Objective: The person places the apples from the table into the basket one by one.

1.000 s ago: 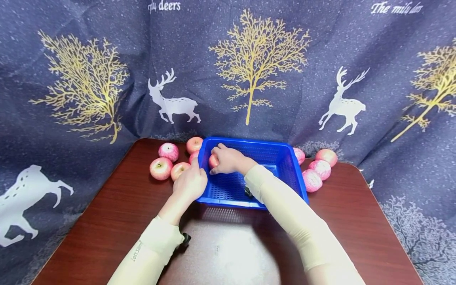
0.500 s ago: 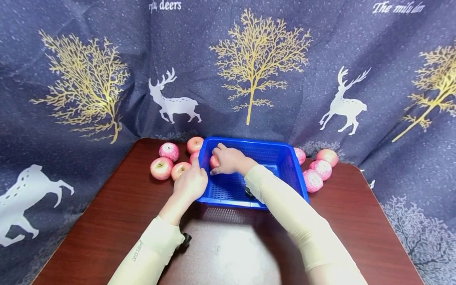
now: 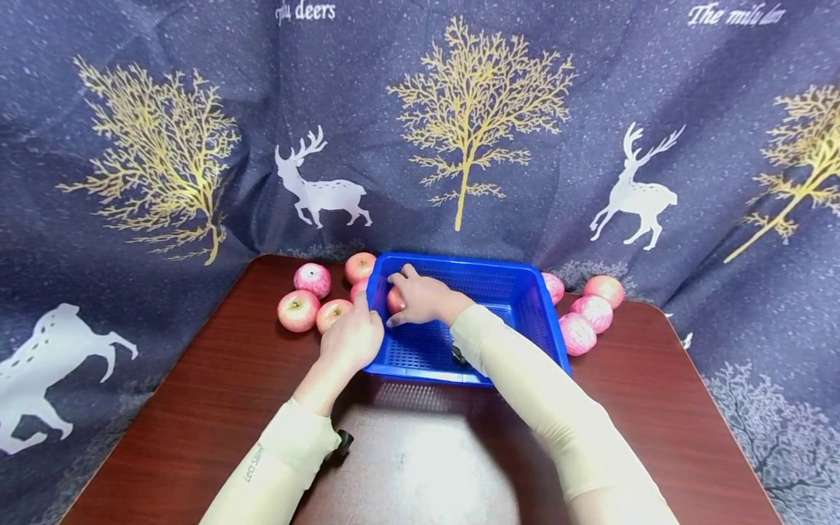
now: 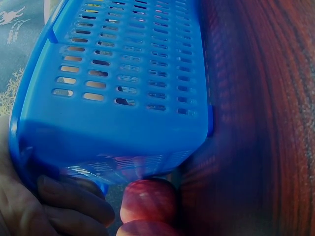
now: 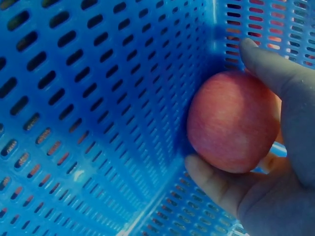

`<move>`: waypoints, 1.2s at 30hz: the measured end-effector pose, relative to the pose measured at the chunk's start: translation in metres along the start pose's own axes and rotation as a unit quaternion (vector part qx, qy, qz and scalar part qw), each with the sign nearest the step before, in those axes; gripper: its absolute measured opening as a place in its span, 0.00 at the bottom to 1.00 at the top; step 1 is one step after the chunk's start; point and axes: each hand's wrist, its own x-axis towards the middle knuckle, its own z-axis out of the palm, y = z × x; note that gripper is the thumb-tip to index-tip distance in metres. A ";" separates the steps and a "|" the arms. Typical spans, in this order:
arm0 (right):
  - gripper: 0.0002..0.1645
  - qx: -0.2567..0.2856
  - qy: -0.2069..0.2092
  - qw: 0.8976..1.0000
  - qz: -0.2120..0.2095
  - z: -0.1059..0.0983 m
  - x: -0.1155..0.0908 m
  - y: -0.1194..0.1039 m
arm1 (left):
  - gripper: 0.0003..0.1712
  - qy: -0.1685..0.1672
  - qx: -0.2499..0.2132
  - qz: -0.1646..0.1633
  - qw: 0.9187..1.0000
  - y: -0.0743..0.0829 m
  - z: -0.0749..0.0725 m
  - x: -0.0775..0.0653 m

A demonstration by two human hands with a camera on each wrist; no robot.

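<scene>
The surface (image 3: 216,394) is reddish-brown, wood-grained, with rounded far corners, and a pale glare lies over its near middle. The blue basket (image 3: 420,376) stands upright on it toward the far edge. Five apples (image 3: 298,311) lie left of the basket, one mostly hidden beside its wall. Four more lie right: three close together in a slanting row, the nearest just beside the basket, and the fourth partly hidden by its rim.

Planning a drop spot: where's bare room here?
Bare: wood-grain table before the blue perforated basket, between the sleeves and outside them; inside the basket, behind the right sleeve. Crowded: basket's left end, right hand around an apple; outside both ends, more apples.
</scene>
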 end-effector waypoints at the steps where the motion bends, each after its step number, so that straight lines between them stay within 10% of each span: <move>1: 0.56 0.001 0.000 1.000 0.000 0.000 -0.001 0.000 | 0.30 0.000 0.001 0.000 1.000 0.000 0.000 0.000; 21: 0.66 0.000 0.021 1.000 0.010 -0.016 -0.012 0.002 | 0.30 0.006 0.008 0.010 1.000 0.002 0.002 -0.001; 36: 0.61 0.076 0.108 0.990 -0.039 -0.069 -0.060 -0.001 | 0.32 -0.003 0.004 -0.001 1.000 0.000 -0.001 -0.001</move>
